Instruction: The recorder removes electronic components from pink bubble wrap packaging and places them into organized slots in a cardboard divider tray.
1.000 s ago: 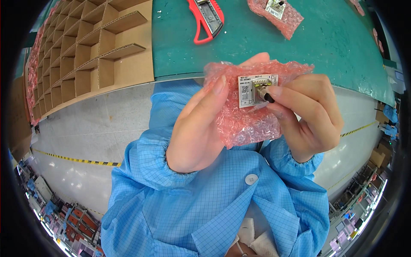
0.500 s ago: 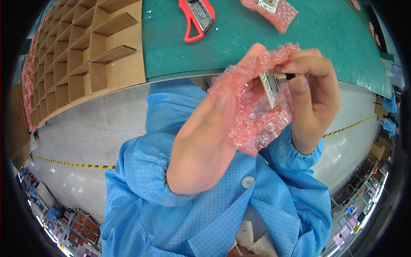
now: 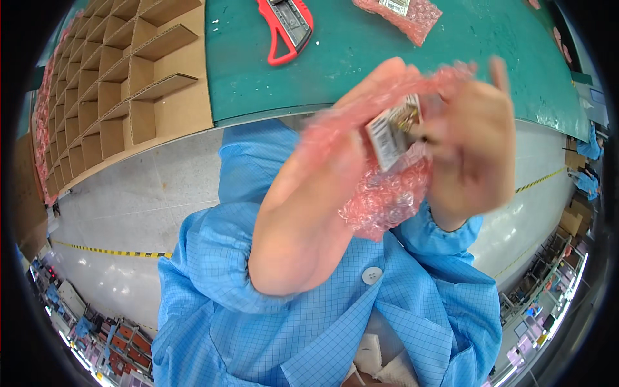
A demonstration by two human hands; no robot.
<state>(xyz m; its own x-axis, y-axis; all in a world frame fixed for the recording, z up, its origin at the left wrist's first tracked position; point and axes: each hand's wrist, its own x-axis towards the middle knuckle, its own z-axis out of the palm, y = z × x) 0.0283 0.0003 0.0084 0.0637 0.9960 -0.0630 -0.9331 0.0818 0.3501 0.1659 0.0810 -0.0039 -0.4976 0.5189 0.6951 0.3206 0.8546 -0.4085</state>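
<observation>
My left hand (image 3: 309, 206) is closed on a pink bubble-wrap bag (image 3: 387, 203), held above my lap in front of the table edge. In the bag's mouth sits a small electronic part (image 3: 389, 135), with a white printed label and a metal end, tilted and partly covered by the wrap. My right hand (image 3: 474, 148) is at the right side of the bag, next to the part's metal end. Motion smears its fingers, one of them pointing up, so their grip on the part is unclear.
On the green table (image 3: 245, 84) lie a red utility knife (image 3: 288, 29) and another pink bubble-wrap packet (image 3: 412, 20) with a labelled part. A cardboard divider tray (image 3: 171, 61) with many cells fills the left side. Yellow-black tape (image 3: 109, 250) marks the floor behind.
The part has turned so its label face shows more, and it sits slightly further left. My right hand has moved from a clear pinch on its metal end into a blur.
</observation>
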